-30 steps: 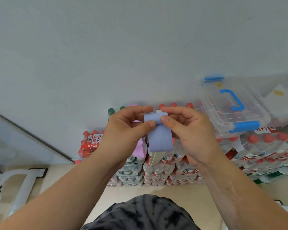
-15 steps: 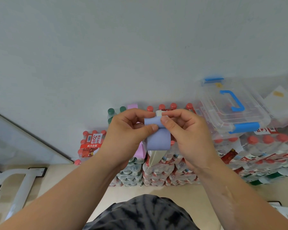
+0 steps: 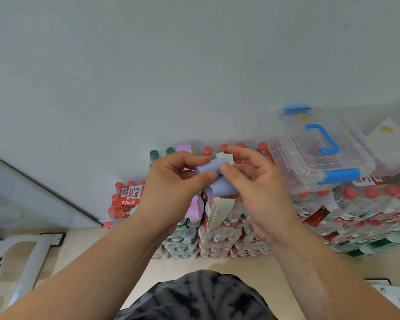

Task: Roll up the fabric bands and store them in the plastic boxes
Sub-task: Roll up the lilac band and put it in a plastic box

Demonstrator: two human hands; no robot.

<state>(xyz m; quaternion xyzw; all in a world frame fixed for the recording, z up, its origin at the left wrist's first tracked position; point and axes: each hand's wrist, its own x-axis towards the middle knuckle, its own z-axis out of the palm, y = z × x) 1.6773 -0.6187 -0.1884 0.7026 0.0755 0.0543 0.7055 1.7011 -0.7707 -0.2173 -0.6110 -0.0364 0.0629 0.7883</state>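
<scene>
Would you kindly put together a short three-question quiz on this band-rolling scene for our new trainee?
1. True or false: the clear plastic box has its lid on.
2. Where do the left hand and right hand pinch the blue fabric band? A inside the box; B in mid-air; C flat on the floor.
3. Fill in: the box rests on shrink-wrapped packs of ____.

Key: 1 true; 2 B; 3 bottles.
</scene>
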